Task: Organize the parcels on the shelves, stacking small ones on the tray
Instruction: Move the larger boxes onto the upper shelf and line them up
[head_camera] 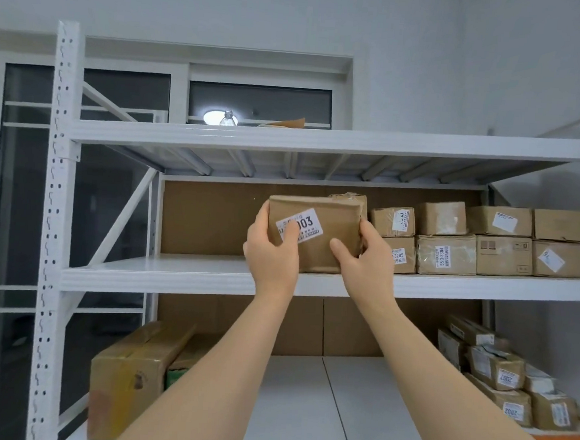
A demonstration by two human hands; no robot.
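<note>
We grip brown paper-wrapped parcel with white label mid-frame, at the middle shelf edge | left hand, right hand curled round opposite ends | long axis left-right, stacked cardboard boxes just right.

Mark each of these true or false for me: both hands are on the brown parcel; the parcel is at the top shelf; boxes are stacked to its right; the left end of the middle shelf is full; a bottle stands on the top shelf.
1. Both hands hold the brown parcel. True: left hand and right hand grip its sides.
2. The parcel is at the top shelf. False: it is at the middle shelf.
3. Boxes are stacked to its right. True: stacked boxes in two layers.
4. The middle shelf's left end is full. False: it is bare.
5. A bottle stands on the top shelf. True.
</note>
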